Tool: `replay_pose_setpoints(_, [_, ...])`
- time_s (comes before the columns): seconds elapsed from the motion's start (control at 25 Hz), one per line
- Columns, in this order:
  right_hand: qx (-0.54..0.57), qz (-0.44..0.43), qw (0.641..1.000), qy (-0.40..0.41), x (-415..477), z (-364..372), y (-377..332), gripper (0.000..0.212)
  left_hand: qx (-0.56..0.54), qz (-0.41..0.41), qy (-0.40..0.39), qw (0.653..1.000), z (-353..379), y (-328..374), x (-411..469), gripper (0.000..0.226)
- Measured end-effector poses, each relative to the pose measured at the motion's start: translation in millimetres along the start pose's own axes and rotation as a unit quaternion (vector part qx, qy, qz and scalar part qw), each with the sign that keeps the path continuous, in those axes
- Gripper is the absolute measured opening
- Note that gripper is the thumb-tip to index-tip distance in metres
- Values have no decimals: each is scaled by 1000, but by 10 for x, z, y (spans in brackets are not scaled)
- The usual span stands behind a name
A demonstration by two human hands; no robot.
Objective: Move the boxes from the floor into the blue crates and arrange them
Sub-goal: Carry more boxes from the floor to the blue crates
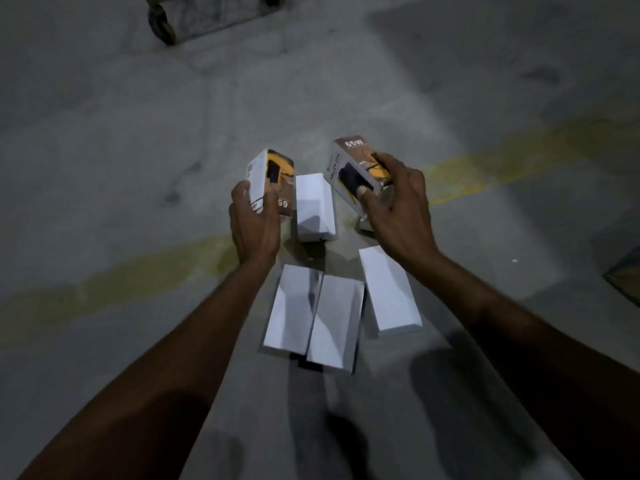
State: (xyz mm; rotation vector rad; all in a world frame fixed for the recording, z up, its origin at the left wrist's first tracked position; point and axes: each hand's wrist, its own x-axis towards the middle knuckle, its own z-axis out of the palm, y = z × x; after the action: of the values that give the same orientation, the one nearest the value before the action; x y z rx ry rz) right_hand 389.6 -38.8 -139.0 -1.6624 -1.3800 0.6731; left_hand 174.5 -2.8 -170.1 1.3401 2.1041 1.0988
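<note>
My left hand (254,225) grips a small white box with an orange and brown printed face (272,174), lifted above the floor. My right hand (398,209) grips a second printed box marked 65W (353,164), tilted, thumb on its front. Below and between my hands several plain white boxes lie on the concrete floor: one upright in the middle (315,207), two side by side nearer me (294,310) (337,323), one to the right (389,289). No blue crate is in view.
A wheeled cart (166,22) stands at the top left. A faded yellow line (502,161) crosses the floor (104,150) diagonally. A dark object (627,275) shows at the right edge. My shadow falls on the floor near the bottom.
</note>
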Motion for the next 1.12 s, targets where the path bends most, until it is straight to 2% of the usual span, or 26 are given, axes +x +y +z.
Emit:
replay_pose_setpoints(0.08, [24, 27, 999, 3, -112, -192, -378, 62, -16, 33, -15, 999, -314, 359, -128, 51])
replay_pose_setpoints(0.24, [30, 85, 996, 11, -312, -754, -1254, 87, -72, 21, -50, 996, -1099, 1194, -379, 43])
replay_pose_setpoints(0.48, [18, 117, 989, 89, -522, -2200, -2953, 69, -138, 12, -148, 979, -2366, 2899, -841, 74])
replay_pose_setpoints(0.64, [50, 119, 980, 153, -576, -3359, -4146, 63, -146, 69, -196, 967, -3183, 4272, -1027, 79])
replay_pose_setpoints(0.8, [79, 93, 971, 206, -780, -4220, -5198, 60, -199, 105, -230, 947, -3881, 5381, -1132, 80])
replay_pose_setpoints(0.96, [95, 95, 953, 271, -1244, -4855, -6011, 57, -266, 122, -296, 909, -4569, 6256, -1512, 70])
replay_pose_setpoints(1.12, [120, 114, 922, 351, -2093, -5406, -6565, 58, -300, 155, -387, 858, -5069, 6789, -2052, 74])
